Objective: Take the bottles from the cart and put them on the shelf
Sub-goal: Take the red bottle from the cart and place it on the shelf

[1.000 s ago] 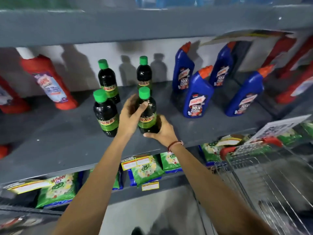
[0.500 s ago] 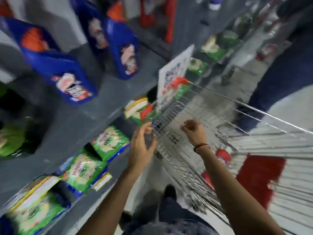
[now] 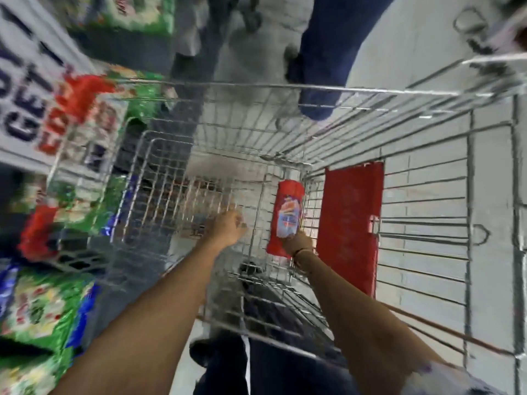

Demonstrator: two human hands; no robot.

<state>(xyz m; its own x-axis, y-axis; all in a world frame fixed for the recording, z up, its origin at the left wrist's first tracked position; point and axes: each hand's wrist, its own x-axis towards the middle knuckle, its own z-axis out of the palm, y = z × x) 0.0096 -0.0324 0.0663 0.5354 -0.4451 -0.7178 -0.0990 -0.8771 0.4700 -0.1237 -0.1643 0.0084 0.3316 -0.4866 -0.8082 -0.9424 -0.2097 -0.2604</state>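
I look down into a wire cart [image 3: 256, 89]. A red bottle [image 3: 286, 212] with a pale label lies near the cart's right inner side. My right hand [image 3: 298, 242] is closed around its near end. My left hand [image 3: 228, 228] hovers inside the cart to the left of the bottle, fingers loosely curled with nothing in them. The shelf with the placed bottles is out of view. The whole view is blurred by motion.
A red flap [image 3: 350, 223] hangs on the cart's right wall. Green packets [image 3: 37, 309] fill the low shelf on the left, below a printed sign [image 3: 25, 109]. Another person's dark blue trouser leg [image 3: 322, 52] stands beyond the cart's far end.
Both hands left the green-capped bottle on the shelf and my view swung down into the cart. My right hand has taken hold of the red bottle; the left hand followed into the cart.
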